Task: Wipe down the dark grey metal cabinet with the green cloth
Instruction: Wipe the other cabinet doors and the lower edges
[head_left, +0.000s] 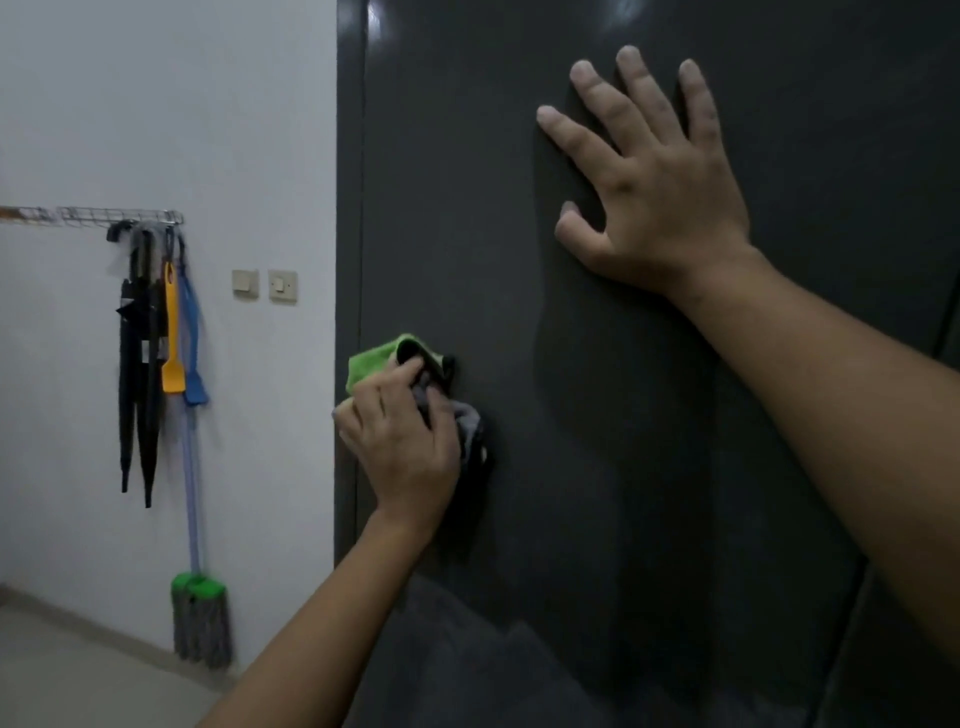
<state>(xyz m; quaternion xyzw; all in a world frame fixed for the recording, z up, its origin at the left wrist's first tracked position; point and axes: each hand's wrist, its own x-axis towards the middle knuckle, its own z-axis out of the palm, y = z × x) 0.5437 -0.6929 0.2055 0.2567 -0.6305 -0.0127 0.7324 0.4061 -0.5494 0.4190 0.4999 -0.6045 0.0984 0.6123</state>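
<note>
Facing the cabinet (597, 467), dark door filling my view; right grip (654, 192) spread wide, flat on the upper panel; left grip (402, 441) lower by the left edge, curled round the bunched cloth (371, 364), pressing it to the metal.

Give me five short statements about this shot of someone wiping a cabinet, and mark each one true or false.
1. The left hand grips the green cloth against the dark grey metal cabinet. True.
2. The right hand is curled into a fist. False: it lies flat on the cabinet with its fingers spread.
3. The cloth is near the cabinet's right edge. False: it is near the left edge.
4. A blue-handled mop with a green head is against the white wall. True.
5. The right hand is lower than the left hand. False: it is higher.
</note>
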